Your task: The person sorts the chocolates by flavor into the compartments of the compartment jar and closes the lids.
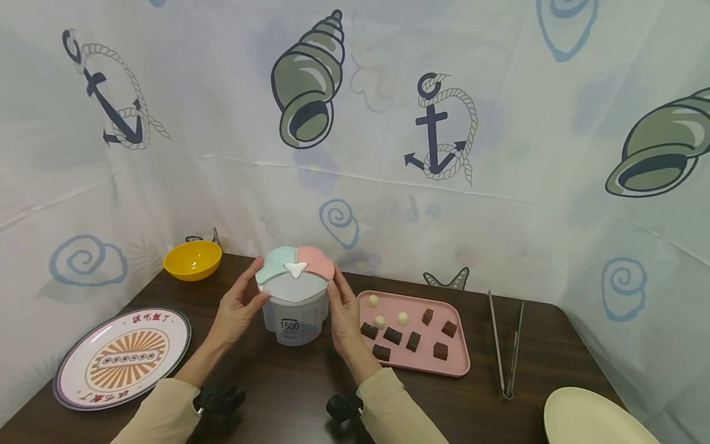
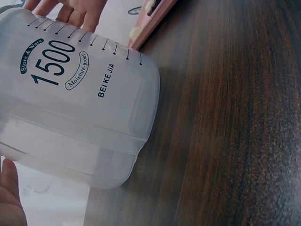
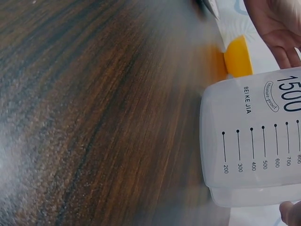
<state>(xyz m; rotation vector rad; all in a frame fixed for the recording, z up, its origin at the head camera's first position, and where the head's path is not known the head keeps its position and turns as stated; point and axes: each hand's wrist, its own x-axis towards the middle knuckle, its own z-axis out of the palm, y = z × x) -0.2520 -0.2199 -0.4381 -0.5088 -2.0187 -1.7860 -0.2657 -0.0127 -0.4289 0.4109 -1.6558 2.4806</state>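
A translucent food storage container (image 1: 298, 320) with "1500" and a measuring scale on its side is between my two hands, above the middle of the table. Its scalloped lid (image 1: 294, 288) has mint, pink and white sections around a small white centre piece. My left hand (image 1: 235, 311) grips the left side near the lid's rim, thumb toward me. On the opposite side my right hand (image 1: 345, 314) holds it, thumb at the rim. Both wrist views show the container body (image 2: 113, 103) sideways, and its inside looks empty.
Right of the container lies a pink tray (image 1: 455, 364) with several dark and white chocolates. Metal tongs (image 1: 507, 391) and a cream plate (image 1: 593, 419) are farther right. At left are a patterned plate (image 1: 72, 376) and a yellow bowl (image 1: 192, 262). A printed curtain (image 1: 377, 209) backs the table.
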